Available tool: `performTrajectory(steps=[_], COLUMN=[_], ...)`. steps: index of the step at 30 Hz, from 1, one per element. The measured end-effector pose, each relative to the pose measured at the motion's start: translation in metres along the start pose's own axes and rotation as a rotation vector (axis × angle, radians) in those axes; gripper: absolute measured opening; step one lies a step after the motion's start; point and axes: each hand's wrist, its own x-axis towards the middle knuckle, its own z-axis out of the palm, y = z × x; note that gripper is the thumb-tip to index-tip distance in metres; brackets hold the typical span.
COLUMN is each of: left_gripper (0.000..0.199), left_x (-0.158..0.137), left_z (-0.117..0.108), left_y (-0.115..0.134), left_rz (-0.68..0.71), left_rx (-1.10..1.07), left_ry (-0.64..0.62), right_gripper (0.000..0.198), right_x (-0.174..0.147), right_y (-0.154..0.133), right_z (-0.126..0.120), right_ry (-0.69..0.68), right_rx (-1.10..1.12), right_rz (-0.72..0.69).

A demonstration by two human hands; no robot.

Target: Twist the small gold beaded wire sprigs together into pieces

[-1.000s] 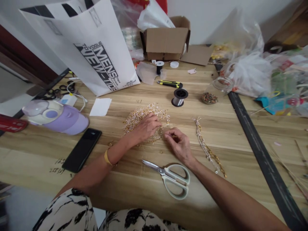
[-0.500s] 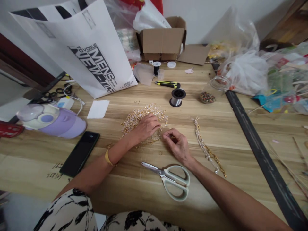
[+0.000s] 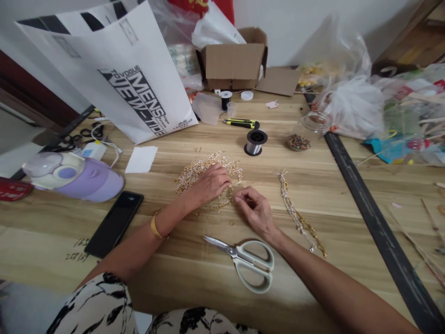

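My left hand [image 3: 212, 182] rests over the front right of a pile of gold and clear beaded chain [image 3: 189, 171]. Its fingers are pinched together, and a small thin piece shows at the tips, too fine to name. Just right of it, my right hand [image 3: 255, 208] is closed with thumb and forefinger pressed together; what lies between them is too small to make out. A small gold ring [image 3: 231, 223] lies on the table below the hands. Light-handled scissors [image 3: 243, 260] lie nearer to me. Right of my right hand are finished-looking gold and silver chain strands [image 3: 295, 213].
Behind the pile stand a wire spool [image 3: 255, 142], a yellow-black utility knife [image 3: 241, 124] and a jar of beads [image 3: 306, 132] on its side. A phone [image 3: 114, 224], a purple bottle [image 3: 79, 176] and a white bag [image 3: 139, 79] are on the left. A cardboard box [image 3: 234, 62] sits at the back.
The view has shifted very slightly. Both hands stay in nearly the same place and pose, with no other visible change.
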Motion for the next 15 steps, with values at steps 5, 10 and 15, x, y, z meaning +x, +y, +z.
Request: performTrajectory(steps=[5, 10, 15], left_gripper=[0.022, 0.021, 0.022], left_x=[0.005, 0.009, 0.013], left_z=[-0.002, -0.005, -0.004], left_y=[0.001, 0.002, 0.000], left_rz=[0.033, 0.034, 0.067], left_rx=[0.006, -0.001, 0.031], left_ry=[-0.038, -0.082, -0.101], right_gripper=[0.010, 0.011, 0.012], right_x=[0.000, 0.001, 0.001], right_y=[0.000, -0.001, 0.000], right_z=[0.000, 0.000, 0.000], right_ry=[0.003, 0.001, 0.002], right_rx=[-0.007, 0.002, -0.001], right_rz=[-0.005, -0.011, -0.007])
